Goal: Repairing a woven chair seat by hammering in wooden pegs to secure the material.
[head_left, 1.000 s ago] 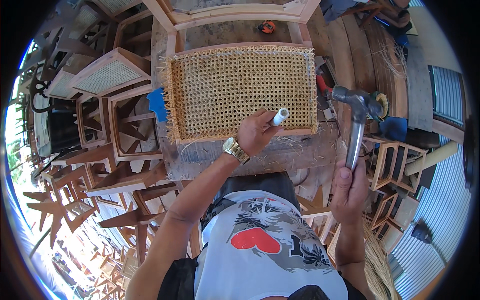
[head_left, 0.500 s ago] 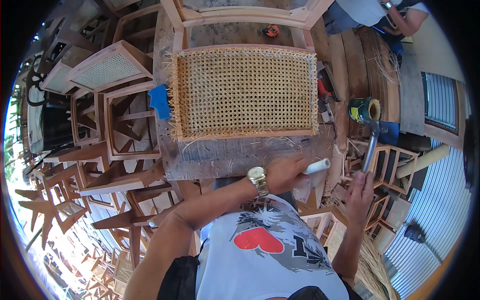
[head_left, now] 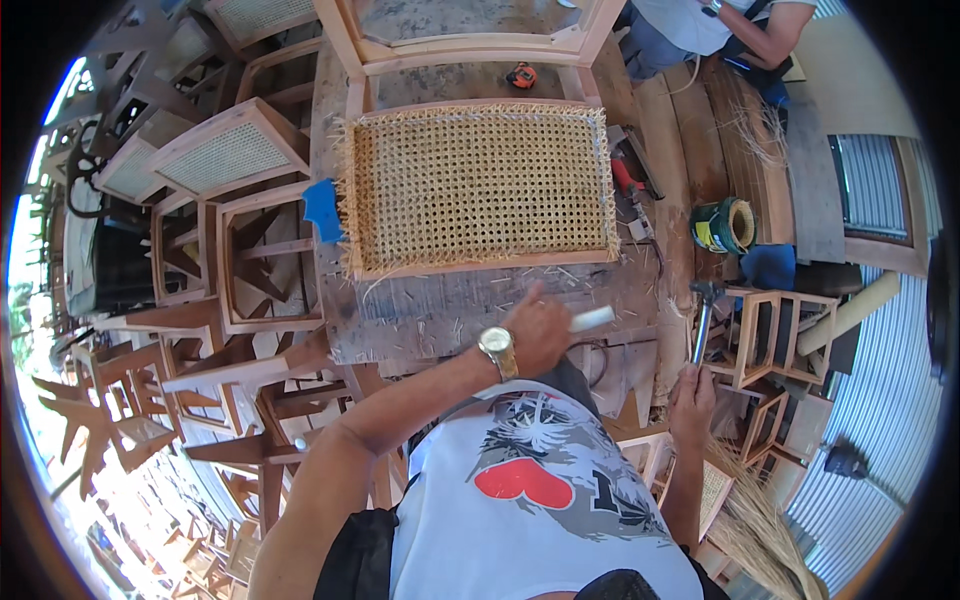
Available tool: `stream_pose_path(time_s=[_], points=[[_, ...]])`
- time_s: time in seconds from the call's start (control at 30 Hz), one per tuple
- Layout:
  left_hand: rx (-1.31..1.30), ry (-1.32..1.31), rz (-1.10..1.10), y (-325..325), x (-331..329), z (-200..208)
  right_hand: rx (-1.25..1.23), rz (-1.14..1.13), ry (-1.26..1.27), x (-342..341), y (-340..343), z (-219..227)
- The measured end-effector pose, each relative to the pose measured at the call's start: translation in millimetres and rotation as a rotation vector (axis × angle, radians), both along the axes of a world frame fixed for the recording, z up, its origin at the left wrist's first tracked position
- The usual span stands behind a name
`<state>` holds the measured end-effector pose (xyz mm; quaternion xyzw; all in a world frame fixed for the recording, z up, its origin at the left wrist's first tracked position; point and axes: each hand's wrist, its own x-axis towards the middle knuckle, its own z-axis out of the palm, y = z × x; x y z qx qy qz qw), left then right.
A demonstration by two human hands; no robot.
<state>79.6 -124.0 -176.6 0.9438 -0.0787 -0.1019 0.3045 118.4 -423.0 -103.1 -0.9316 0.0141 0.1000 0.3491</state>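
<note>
My left hand [head_left: 540,332], with a gold watch on its wrist, is closed around a short white cylindrical rod [head_left: 593,319] that sticks out to the right. This hand hovers over the near edge of the workbench, below the cane panel. To the right of the bench, my right hand [head_left: 692,392] grips a hammer [head_left: 704,325] by its metal shaft, head pointing away from me. On the bench lies a wooden chair frame [head_left: 468,56] with a woven cane panel [head_left: 485,185] set in it. Frayed cane ends stand up along the panel's edges.
A blue piece [head_left: 322,211] lies left of the panel; an orange tape measure [head_left: 521,75] sits beyond it. Right are a red-handled tool [head_left: 630,175] and a dark can [head_left: 722,228]. Chair frames [head_left: 225,150] crowd the left. Another person [head_left: 690,35] is at far right.
My left hand has shifted left with the white rod. My right hand has drawn left and slightly down with the hammer. The view has also shifted a little.
</note>
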Motion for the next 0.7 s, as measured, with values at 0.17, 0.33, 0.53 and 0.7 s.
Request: stream_pose_path(time_s=[0.17, 0.33, 0.53, 0.7], points=[[-0.087, -0.227, 0.208, -15, -2, 2, 0.008, 0.012, 0.06, 23, -11, 6], [0.262, -0.205, 0.34, -20, -6, -39, 0.007, 0.074, 0.047, 30, -46, 1], [0.066, 0.137, 0.358, -23, -33, -26, -0.048, 0.072, 0.105, 21, -91, -31], [-0.081, 0.125, 0.899, -10, -93, -43, -0.131, 0.267, 0.145, 15, -108, -103]])
